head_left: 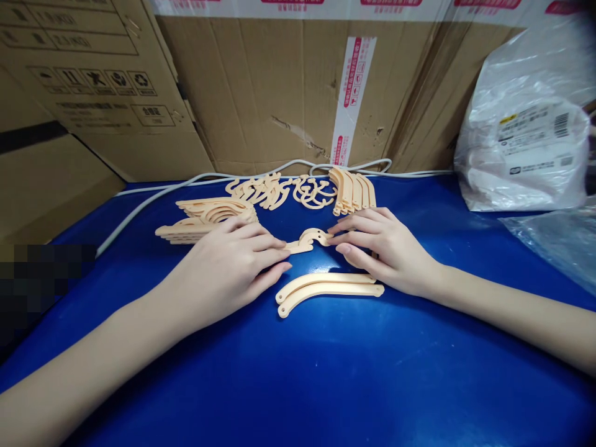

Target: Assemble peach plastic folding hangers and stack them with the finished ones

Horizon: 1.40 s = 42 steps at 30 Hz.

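Note:
On the blue table [326, 372], my left hand [233, 267] and my right hand [382, 248] meet at a small peach-coloured curved plastic piece [310, 239]. Each hand pinches one end of it with its fingertips. Just in front of the hands lie two long curved peach arms [326, 288], side by side. A stack of similar arms [205, 217] sits beyond my left hand. Another stack [354, 192] stands on edge beyond my right hand. Between these stacks lie several hook-shaped pieces [279, 189].
Cardboard boxes [279, 93] wall off the back and left of the table. A white cable [153, 198] runs along the back edge. A white plastic bag [526, 130] with labels sits at the right, with clear plastic wrap [559, 242] in front of it.

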Tool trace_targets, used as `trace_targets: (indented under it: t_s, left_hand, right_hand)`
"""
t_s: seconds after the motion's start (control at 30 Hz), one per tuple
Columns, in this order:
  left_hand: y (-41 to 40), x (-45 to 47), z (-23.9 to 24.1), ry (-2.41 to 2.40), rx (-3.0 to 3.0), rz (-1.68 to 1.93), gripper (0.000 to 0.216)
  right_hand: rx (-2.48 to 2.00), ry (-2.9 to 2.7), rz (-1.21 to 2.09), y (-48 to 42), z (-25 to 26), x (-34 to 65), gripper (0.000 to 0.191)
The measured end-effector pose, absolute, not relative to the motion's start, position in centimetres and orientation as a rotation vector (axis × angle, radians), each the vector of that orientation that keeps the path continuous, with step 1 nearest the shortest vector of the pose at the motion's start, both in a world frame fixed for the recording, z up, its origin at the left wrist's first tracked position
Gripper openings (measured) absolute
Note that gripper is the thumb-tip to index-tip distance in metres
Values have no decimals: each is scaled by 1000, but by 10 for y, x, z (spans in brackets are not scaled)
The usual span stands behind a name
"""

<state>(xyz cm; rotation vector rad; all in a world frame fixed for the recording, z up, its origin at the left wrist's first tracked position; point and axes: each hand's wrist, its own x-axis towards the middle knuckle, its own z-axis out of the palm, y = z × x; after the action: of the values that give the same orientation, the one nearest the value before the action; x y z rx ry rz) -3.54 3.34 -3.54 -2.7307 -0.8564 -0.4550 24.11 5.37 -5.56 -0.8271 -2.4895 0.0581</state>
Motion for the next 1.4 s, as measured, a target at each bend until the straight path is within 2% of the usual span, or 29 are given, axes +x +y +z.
trace_targets:
  t_s: [0.8, 0.9, 1.17, 1.4]
  left_hand:
    - [30, -33, -34, -840, -2691, -451, 32]
    - [28, -32, -32, -825, -2695, -477, 30]
    - [12, -22, -24, -784, -2799, -505, 22]
    - [7, -20, -29, -819, -3004, -379, 10]
  right_hand:
    - [-856, -2481, 9, 53, -56, 240, 25]
    - [-873, -2471, -91, 55, -55, 243, 25]
    - [-766, -2580, -672, 69, -47, 258, 28]
    - [-696, -2691, -726, 74, -44, 262, 33]
